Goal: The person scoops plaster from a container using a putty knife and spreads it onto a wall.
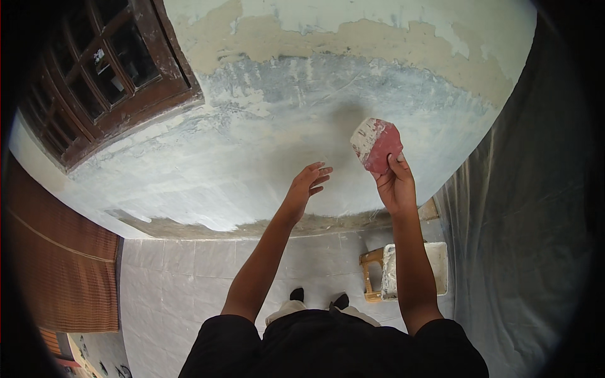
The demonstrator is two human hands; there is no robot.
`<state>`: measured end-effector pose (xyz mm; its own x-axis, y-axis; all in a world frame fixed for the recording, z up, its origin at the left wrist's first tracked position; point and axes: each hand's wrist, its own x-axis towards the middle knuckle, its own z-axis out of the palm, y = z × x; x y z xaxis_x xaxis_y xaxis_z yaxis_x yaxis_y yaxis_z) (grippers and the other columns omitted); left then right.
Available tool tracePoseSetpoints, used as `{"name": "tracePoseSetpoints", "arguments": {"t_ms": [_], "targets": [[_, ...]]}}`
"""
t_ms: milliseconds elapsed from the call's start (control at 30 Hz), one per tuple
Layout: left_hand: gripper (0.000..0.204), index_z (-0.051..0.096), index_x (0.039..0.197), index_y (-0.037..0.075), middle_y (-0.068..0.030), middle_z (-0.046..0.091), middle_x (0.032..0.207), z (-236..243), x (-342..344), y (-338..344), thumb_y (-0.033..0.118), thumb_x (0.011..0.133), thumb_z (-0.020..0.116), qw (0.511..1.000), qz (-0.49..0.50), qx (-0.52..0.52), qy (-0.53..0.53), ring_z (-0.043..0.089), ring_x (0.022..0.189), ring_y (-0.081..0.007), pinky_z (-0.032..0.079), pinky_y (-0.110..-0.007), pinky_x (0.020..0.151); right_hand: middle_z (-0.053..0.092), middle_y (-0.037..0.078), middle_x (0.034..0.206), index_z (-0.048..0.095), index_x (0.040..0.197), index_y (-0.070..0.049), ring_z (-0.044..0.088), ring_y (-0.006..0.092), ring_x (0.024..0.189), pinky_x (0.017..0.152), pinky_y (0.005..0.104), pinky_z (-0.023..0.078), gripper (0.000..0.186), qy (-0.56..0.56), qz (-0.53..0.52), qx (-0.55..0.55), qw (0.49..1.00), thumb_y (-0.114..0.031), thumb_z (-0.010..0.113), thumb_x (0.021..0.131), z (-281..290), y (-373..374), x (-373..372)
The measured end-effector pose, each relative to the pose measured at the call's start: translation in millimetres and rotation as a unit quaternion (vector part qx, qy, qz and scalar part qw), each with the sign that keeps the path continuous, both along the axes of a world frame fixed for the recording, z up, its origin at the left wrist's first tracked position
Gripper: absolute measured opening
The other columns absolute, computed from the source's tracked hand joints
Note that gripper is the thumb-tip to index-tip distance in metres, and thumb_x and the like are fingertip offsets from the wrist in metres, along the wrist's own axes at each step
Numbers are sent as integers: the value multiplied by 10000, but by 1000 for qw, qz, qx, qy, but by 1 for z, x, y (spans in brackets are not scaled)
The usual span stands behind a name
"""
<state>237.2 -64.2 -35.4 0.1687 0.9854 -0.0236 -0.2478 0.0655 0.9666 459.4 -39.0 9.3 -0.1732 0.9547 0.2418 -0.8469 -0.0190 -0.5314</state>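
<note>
My right hand (396, 183) grips a flat red plastic scraper (386, 151) by its lower edge, thumb on the near face. Pale, crusty filler coats the upper left part of the scraper. To the left, my left hand (307, 184) is raised with its fingers apart and holds nothing. Both hands are in front of a wall (252, 151) smeared with white and grey filler. Beige patches run across its upper part, and a rough bare strip shows along its foot. Whether the scraper touches the wall I cannot tell.
A brown wooden window (120, 63) is at the upper left. A white filler-stained tray (435, 268) rests by a small brown stool (373, 274), partly behind my right forearm. Clear plastic sheeting (498, 220) hangs at the right. A brown woven blind (69, 264) hangs at the left. Grey sheeting (183, 271) covers the floor.
</note>
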Motion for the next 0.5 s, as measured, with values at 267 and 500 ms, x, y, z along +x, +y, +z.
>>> {"name": "tracePoseSetpoints", "arguments": {"t_ms": [267, 500], "targets": [[415, 459, 1287, 4, -90, 580, 1251, 67, -77, -9, 244, 951, 496, 974, 107, 175, 95, 504, 1187, -233, 334, -393, 1029, 549, 140, 1240, 444, 1267, 27, 566, 195, 1108, 983, 349, 456, 309, -140, -69, 125, 980, -33, 403, 966, 70, 5, -95], [484, 457, 1286, 15, -154, 380, 1415, 92, -148, 12, 131, 831, 573, 705, 326, 409, 478, 267, 1354, -354, 260, -472, 1084, 608, 143, 1149, 551, 1209, -26, 586, 262, 1080, 960, 342, 447, 373, -465, -404, 439, 654, 85, 435, 872, 102, 5, -175]]}}
